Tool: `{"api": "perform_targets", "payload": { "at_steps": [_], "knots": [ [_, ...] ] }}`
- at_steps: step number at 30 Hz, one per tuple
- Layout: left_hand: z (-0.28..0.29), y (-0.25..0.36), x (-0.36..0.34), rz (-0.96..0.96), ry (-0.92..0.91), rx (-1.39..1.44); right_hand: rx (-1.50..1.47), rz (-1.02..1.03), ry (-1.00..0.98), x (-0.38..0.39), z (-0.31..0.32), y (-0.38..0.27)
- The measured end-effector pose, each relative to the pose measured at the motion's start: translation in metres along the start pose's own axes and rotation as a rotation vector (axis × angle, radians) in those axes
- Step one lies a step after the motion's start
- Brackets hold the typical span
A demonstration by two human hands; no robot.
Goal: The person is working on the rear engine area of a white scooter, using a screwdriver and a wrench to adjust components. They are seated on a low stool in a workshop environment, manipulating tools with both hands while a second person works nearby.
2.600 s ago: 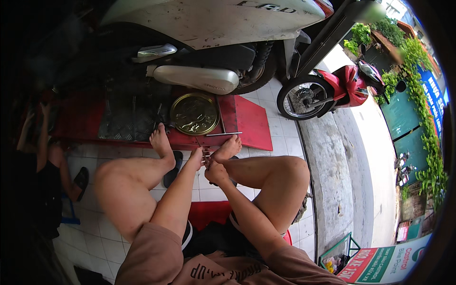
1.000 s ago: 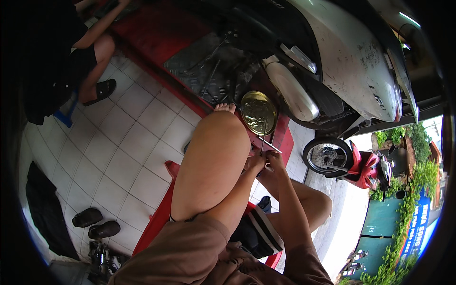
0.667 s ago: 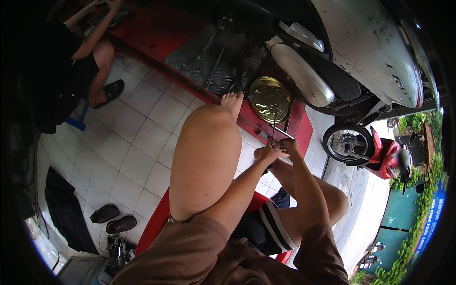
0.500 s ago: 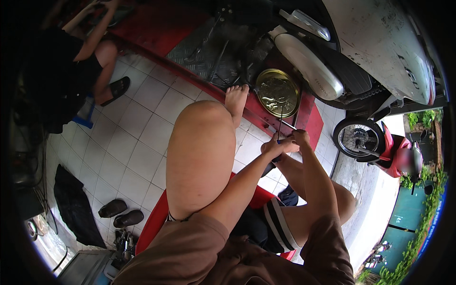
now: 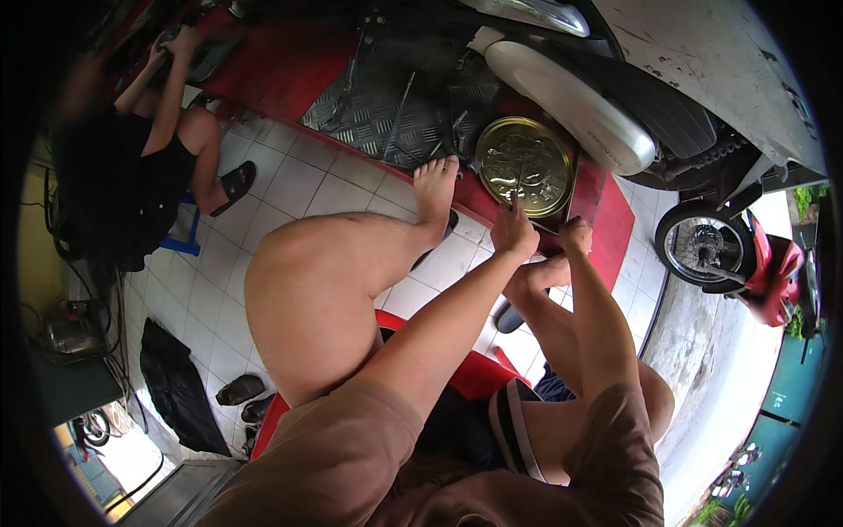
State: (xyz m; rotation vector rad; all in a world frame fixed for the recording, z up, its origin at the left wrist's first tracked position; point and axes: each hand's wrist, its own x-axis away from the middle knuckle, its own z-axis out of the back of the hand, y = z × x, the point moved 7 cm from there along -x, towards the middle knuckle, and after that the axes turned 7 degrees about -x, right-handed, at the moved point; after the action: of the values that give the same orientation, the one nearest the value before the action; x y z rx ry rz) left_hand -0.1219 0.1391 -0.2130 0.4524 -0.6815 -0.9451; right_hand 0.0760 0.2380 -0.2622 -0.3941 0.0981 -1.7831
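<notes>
My left hand is closed around a thin rod-like tool, with a bit of blue near the fingers. Its shaft reaches over a round gold-coloured pan; too little shows to tell its kind. Inside the pan lies shiny, wet-looking liquid. Just right of it, my right hand is closed by the pan's near right edge, beside a narrow bar. What its fingers hold, if anything, cannot be made out. The pan sits on a red platform, beneath a silver motorcycle exhaust.
Several metal tools lie on the dark checkered plate beyond my bare foot. A co-worker in black sits at the far left. A red motorcycle stands at the right. Dark shoes and black cloth lie on the tiles.
Both hands have moved forward to the pan and slightly apart. The tool in my left hand now reaches farther over the pan. The light rod seen by my right hand no longer shows clearly.
</notes>
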Motion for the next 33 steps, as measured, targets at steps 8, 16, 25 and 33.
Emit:
{"api": "perform_targets", "payload": {
  "at_steps": [8,16,25,33],
  "knots": [
    [-0.001,0.001,-0.049,-0.196,0.181,-0.276,0.051,0.003,0.047,-0.008,-0.002,0.007],
    [-0.008,-0.010,-0.071,-0.207,0.244,-0.219,0.064,0.010,-0.069,-0.030,0.040,0.031],
    [-0.013,0.014,-0.032,-0.227,0.178,-0.422,-0.192,-0.306,-0.734,0.023,0.214,0.091],
    [-0.018,0.134,0.058,-0.459,-0.287,-0.050,-0.760,0.152,-0.385,0.229,0.359,0.061]
  ]
}}
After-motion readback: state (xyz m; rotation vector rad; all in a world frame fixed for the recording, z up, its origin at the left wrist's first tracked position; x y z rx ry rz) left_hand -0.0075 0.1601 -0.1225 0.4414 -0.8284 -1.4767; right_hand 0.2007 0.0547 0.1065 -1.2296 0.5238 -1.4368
